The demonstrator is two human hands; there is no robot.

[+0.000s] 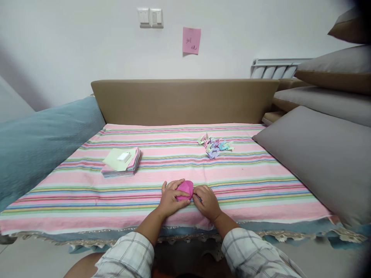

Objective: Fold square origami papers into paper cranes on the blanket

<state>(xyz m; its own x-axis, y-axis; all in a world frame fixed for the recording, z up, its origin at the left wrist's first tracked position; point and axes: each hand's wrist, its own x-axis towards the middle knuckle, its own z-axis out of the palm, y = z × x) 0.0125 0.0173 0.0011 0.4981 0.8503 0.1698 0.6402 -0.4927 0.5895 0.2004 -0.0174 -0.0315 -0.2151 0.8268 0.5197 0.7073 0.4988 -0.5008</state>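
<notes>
A bright pink piece of folded paper (188, 187) lies near the front of the striped cloth, between my hands. My left hand (169, 199) is closed on its left side, thumb below and fingers across the top. At the paper's right edge, the thumb and fingers of my right hand (207, 201) are pinched together on it. Part of the paper is hidden under my left fingers. Farther back to the right is a small pile of folded paper pieces (213, 147) in pale green, pink, purple and blue.
To the left, a stack of coloured paper sheets (118, 170) carries a small white object (124, 156). Striped cloth (162, 154) covers the seat. Grey cushions (313, 162) are at the right, a blue armrest (52, 135) at the left, and a brown backrest (185, 102) behind.
</notes>
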